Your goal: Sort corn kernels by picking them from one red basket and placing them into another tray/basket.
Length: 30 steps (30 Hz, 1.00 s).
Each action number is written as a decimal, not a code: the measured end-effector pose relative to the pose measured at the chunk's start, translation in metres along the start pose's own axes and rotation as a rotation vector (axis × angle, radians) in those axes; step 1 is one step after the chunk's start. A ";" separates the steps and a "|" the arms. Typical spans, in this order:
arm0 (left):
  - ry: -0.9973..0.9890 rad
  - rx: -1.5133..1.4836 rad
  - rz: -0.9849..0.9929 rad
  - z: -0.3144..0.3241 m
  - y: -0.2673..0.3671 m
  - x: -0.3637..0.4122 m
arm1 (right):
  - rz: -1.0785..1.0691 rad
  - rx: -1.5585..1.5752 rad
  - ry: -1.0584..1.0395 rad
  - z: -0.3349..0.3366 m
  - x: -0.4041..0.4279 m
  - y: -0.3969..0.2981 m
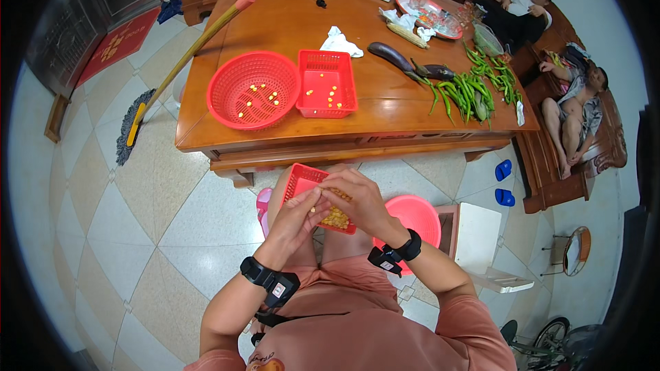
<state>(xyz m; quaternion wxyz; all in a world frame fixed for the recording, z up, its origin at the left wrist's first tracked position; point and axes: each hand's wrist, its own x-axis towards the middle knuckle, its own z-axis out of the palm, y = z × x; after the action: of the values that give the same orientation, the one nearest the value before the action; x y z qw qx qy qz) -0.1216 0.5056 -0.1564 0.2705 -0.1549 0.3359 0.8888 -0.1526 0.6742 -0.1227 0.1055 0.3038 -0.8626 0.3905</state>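
On my lap rests a small red plastic basket (300,179), with a pile of yellow corn kernels (336,218) in its near end. Above it, my left hand (300,212) has its thumb and fingers drawn together, and one pale kernel (312,209) shows between them. My right hand (359,196) reaches across the basket from the other side. Its fingertips meet my left thumb. Whatever is between the right fingertips is too small and hidden to make out. Both wrists wear black strapped devices.
A wooden table (247,26) ahead bears a round red basket (216,87) and a rectangular red basket (326,112), both with scattered kernels, plus eggplants (392,56), green peppers (466,95) and a corn cob (407,35). A pink basin (412,211) stands by my right leg. A mop (185,56) leans left.
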 end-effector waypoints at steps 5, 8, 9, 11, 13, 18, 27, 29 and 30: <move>0.044 0.021 -0.019 0.005 0.002 0.000 | 0.066 0.035 0.097 0.003 0.006 0.001; 0.003 0.060 0.058 0.000 0.008 0.002 | 0.066 0.083 0.222 -0.015 0.036 0.006; 0.010 0.057 0.040 -0.002 0.010 0.001 | 0.030 0.020 0.298 -0.021 0.051 0.005; 0.023 0.114 0.095 -0.005 0.018 -0.001 | 0.087 0.039 0.299 -0.036 0.080 0.003; 0.022 0.120 0.086 -0.003 0.024 -0.002 | 0.019 0.028 0.355 -0.041 0.103 0.021; 0.023 0.289 0.077 0.000 0.037 -0.007 | 0.043 -0.039 0.296 -0.039 0.093 0.024; 0.062 0.505 -0.032 -0.005 0.029 0.010 | 0.276 -0.235 0.097 -0.017 -0.022 0.041; 0.078 0.563 -0.049 -0.003 0.026 0.018 | 0.340 -0.134 0.074 -0.011 -0.034 0.045; 0.061 0.697 -0.039 -0.002 0.025 0.021 | 0.404 -0.031 0.049 -0.010 -0.035 0.044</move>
<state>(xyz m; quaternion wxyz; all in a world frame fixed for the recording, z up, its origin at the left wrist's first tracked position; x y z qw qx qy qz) -0.1529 0.4960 -0.1548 0.3141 -0.0862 0.6240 0.7103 -0.1521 0.7196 -0.1581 0.0507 0.1133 -0.9091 0.3977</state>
